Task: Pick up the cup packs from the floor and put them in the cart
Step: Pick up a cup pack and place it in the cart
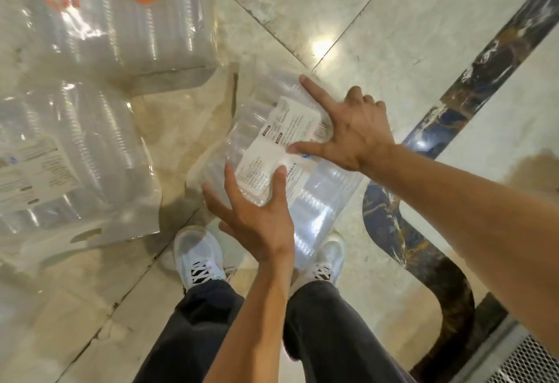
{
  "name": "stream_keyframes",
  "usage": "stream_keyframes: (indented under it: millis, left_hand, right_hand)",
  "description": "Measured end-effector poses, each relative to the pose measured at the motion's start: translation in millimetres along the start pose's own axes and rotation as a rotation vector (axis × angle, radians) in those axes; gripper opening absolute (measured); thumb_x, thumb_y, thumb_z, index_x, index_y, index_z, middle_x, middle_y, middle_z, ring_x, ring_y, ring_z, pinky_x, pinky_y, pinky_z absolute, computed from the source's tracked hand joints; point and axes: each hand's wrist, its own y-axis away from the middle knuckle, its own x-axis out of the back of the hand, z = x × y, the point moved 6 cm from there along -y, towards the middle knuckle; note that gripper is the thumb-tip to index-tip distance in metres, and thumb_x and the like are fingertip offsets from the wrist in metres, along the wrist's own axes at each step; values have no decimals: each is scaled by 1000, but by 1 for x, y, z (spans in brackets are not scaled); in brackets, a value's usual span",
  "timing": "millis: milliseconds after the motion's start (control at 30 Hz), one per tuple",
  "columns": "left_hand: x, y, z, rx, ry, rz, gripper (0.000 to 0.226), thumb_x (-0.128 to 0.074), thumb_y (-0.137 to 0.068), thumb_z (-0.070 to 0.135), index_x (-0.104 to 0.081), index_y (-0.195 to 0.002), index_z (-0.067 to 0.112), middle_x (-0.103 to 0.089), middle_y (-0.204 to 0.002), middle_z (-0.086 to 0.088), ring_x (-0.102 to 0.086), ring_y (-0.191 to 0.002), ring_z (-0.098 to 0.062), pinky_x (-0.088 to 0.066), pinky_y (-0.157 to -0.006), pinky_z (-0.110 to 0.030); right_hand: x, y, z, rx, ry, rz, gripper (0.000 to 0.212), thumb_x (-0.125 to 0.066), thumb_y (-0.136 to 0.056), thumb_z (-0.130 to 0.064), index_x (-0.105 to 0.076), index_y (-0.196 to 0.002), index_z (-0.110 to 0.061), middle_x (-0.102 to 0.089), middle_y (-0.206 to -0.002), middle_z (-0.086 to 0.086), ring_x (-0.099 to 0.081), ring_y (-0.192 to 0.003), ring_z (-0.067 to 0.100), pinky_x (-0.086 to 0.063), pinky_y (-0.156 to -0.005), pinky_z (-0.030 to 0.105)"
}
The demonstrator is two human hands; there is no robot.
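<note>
The cup pack (pixel 272 152) lay on the floor (pixel 378 35) directly under both hands, its long axis running from the left hand (pixel 257 213) at the near end toward the right hand (pixel 348 131) at the far side. Both hands were spread with straight fingers, touching the wrap but not yet gripping, about equally near.

The cup pack with the orange label (pixel 115 13) is cut by the top edge, so its label shows only in part. The second cup pack (pixel 69 156) runs out of the left edge. The print on the white label (pixel 284 143) of the middle cup pack (pixel 272 152) is too small to read. The left hand (pixel 257 216) hides part of this pack, and its near end covers the toes of the white shoes (pixel 196 255). The metal grate (pixel 526 361) is cut by the corner.
</note>
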Motion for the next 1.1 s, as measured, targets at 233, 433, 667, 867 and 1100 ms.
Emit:
stream_keyframes:
  millis: [233, 433, 667, 867, 1100]
  left_hand:
    - [99, 42, 147, -418, -197, -74, 87, -75, -76, 76, -48, -151, 40, -17, -168, -1, -30, -152, -30, -51, -108, -54]
    - [222, 118, 313, -568, -254, -166, 90, -73, -69, 82, -48, -148, 46, -6, -167, -1, -33, -151, -32, -43, -116, -49]
    - [339, 217, 445, -776, -360, -432, 90, -78, -71, 75, -43, -151, 51, -9, -168, 5, -27, -153, -22, -40, -114, -44]
    - [394, 287, 493, -996, -503, -640, 94, -74, -70, 80, -40, -152, 51, -10, -168, 1, -37, -148, -32, -41, -112, -47]
    - [415, 394, 493, -1259, -572, -844, 94, -70, -68, 86, -40, -151, 53, -17, -165, 3, -42, -144, -34, -43, -111, -49]
  right_hand:
    - [137, 117, 21, -261, -338, 165, 115, -41, -64, -105, 8, -156, -60, -41, -98, 12, -53, -92, 37, -50, -85, 49]
    - [309, 237, 7, -396, -491, 318, 113, -43, -66, -103, 9, -157, -59, -43, -96, 11, -53, -88, 35, -53, -86, 49]
    - [452, 406, -26, -656, -536, 362, 111, -37, -69, -102, 14, -157, -57, -44, -98, 15, -56, -79, 32, -54, -83, 42]
    - [496, 537, -68, -924, -559, 356, 109, -31, -71, -102, 25, -151, -54, -49, -107, 20, -59, -80, 29, -54, -87, 39]
    - [482, 674, -88, -1268, -629, 485, 115, -22, -64, -106, 17, -157, -51, -54, -108, 23, -59, -86, 31, -48, -80, 39]
